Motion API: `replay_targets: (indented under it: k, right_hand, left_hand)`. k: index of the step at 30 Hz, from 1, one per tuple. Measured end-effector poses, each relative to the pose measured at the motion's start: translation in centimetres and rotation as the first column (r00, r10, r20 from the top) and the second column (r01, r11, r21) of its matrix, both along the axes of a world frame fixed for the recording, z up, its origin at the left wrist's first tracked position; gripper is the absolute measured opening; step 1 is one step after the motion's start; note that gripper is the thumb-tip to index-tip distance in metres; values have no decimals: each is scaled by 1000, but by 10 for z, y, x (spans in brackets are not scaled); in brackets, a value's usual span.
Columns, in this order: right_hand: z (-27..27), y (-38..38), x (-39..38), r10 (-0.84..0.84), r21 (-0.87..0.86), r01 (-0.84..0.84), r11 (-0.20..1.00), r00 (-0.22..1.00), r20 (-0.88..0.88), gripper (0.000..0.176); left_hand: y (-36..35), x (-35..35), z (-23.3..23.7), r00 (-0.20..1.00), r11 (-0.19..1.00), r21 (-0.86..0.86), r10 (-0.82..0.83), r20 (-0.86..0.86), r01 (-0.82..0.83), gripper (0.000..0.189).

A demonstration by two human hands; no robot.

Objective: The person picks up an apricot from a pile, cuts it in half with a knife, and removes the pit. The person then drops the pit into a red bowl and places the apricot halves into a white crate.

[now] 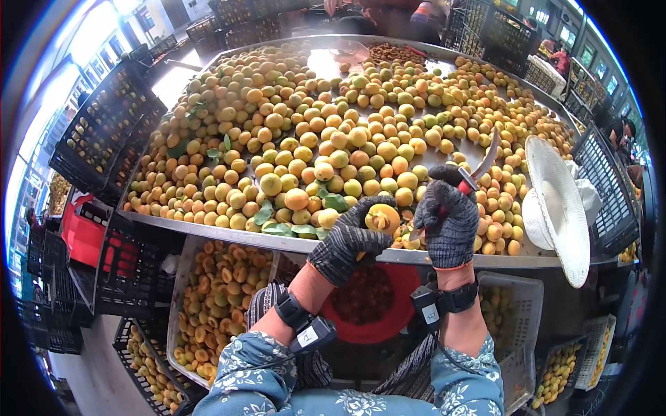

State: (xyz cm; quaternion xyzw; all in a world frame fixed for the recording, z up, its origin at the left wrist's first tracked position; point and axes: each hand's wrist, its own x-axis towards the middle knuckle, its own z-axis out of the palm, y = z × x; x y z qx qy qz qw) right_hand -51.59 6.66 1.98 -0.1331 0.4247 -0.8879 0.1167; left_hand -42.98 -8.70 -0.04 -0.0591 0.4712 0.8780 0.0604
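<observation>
Our left hand (pixel 350 243), gloved, grasps an apricot (pixel 382 216) between thumb and fingers, with its marked face turned up; we cannot tell how deep any cut goes. Our right hand (pixel 451 222), also gloved, is closed around the red handle of a knife (pixel 491 156), whose curved blade rises out beyond the fist, away from the apricot. A small metal tip (pixel 416 234) shows between our hands, and we cannot tell what it belongs to.

Ahead of both hands spreads the heap (pixel 297 200), with leaves (pixel 335 202) just beyond the left one. Below, between our wrists, sits a red basin (pixel 409 305); left of our left forearm is a crate (pixel 179 291) of split fruit, and a hat (pixel 569 215) lies right of our right hand.

We judge that a slick skin or a loose pinch could let the apricot roll off into the basin. If the knife turned in our grip, it could nick the left fingers, since knit gloves probably stop little. A careless swing could also catch the heap.
</observation>
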Motion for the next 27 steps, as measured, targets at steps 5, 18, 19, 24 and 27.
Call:
replay_targets:
  k: [5,18,19,24,27]
  right_hand:
    - [12,-4,4,36,-170,-40,985,999,-31,18]
    - [19,-2,16,-19,-51,11,999,988,-154,17]
    - [19,-2,16,-28,-7,27,1000,985,-168,15]
    - [27,-7,28,-69,121,106,987,959,-276,12]
    - [23,-12,29,-64,143,110,984,954,-292,14]
  left_hand:
    - [13,-5,-13,997,935,-352,21,-70,-44,68]
    - [36,0,-6,1000,872,-490,20,-17,-26,63]
    - [37,1,-7,999,872,-488,14,-37,-30,63]
    - [40,-1,-18,997,919,-391,28,-78,-56,64]
    - [43,-2,-15,995,928,-362,60,-84,-86,62]
